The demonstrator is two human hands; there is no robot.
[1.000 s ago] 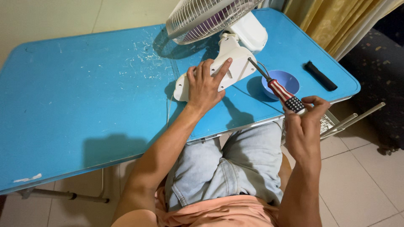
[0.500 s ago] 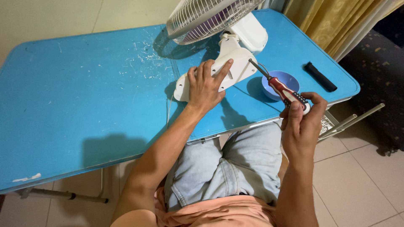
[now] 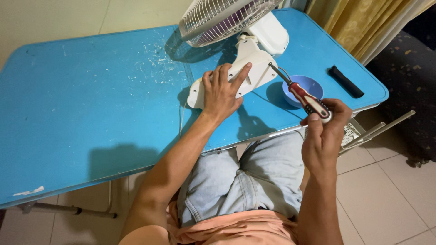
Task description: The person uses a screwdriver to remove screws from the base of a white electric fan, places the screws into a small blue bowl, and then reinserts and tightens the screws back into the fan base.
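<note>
A white table fan lies tilted on the blue table, its wire grille at the top edge of the head view. My left hand presses flat on the fan's white stand, fingers spread. My right hand grips a screwdriver with a red, black and white handle. The metal tip of the screwdriver touches the side of the fan's stand near the neck.
A small blue bowl sits on the table behind the screwdriver. A black bar-shaped object lies near the table's right corner. White flecks are scattered over the tabletop left of the fan. Yellow curtains hang at the upper right.
My right hand has shifted its grip on the screwdriver handle, as if turning it. The left hand and the fan stay put.
</note>
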